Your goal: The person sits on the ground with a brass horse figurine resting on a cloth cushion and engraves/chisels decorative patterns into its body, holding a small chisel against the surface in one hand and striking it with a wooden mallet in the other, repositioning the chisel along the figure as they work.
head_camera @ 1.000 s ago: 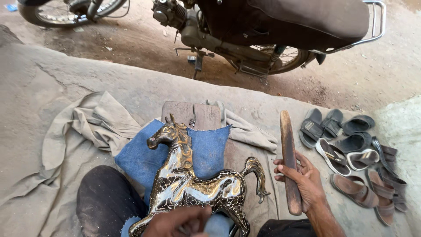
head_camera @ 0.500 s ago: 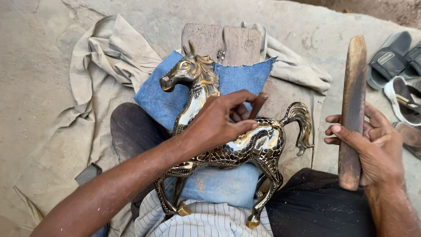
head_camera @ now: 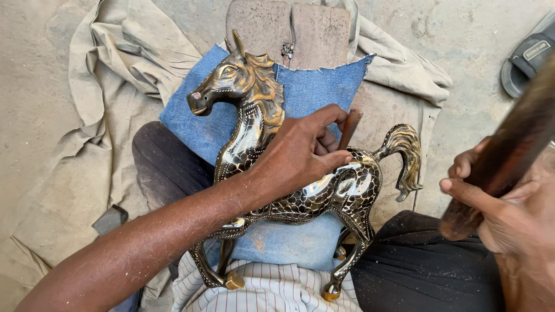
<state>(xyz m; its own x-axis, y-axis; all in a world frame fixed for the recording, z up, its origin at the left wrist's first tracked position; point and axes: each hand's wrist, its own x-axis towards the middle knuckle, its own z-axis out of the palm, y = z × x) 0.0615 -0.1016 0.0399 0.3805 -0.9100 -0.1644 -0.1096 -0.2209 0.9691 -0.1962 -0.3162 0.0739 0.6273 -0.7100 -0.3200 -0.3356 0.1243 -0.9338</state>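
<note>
One brass horse figurine, one blue denim cloth, one wooden block, one sandal at the frame's right edge. Your left hand reaches across the horse's back, fingers pinched around a small reddish-brown punch set against the body. Your right hand is clenched on a wooden mallet, raised and blurred. The horse lies on its side over the denim on your lap, head toward the block.
</note>
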